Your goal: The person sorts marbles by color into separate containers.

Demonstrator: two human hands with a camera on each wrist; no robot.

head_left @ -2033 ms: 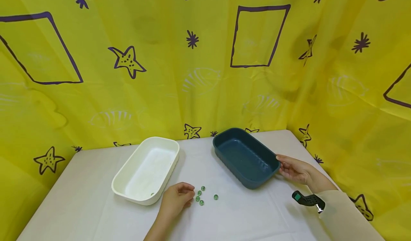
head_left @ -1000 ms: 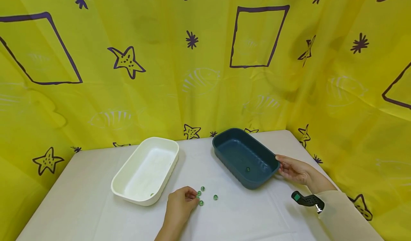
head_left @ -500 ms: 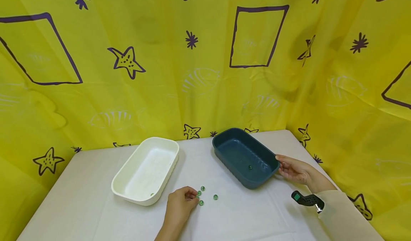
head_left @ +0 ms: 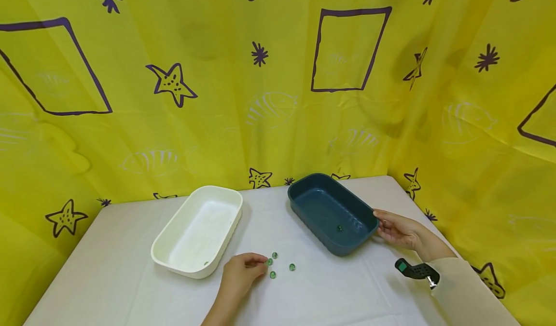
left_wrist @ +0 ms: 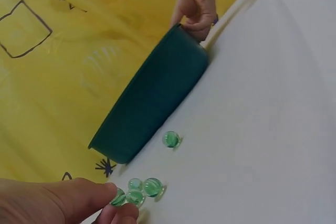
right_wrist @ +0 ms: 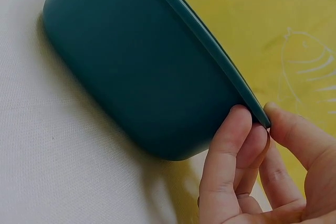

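My left hand [head_left: 241, 275] pinches a green glass marble [left_wrist: 118, 198] between thumb and fingertips, low over the white tablecloth. Just right of the fingers lie several more clear green marbles [head_left: 272, 275], with one marble [head_left: 292, 267] a bit apart. My right hand [head_left: 399, 229] grips the near right rim of a dark teal bin [head_left: 304, 215], thumb on the inner side and fingers under the lip [right_wrist: 252, 114]. One marble [head_left: 340, 228] rests inside that bin. In the left wrist view, the bin's wall hides its inside.
A white bin [head_left: 160, 258] stands on the left of the table [head_left: 143, 297], a small opening near its front corner. Yellow curtains [head_left: 217, 75] with drawn stars and fish hang behind and to the right. A black wrist mount [head_left: 417, 269] sticks out from the right sleeve.
A marble has appeared in the teal bin and rolled slightly. My left hand moved right, took the marble nearest it, then drew back a little. The right hand has stayed put.
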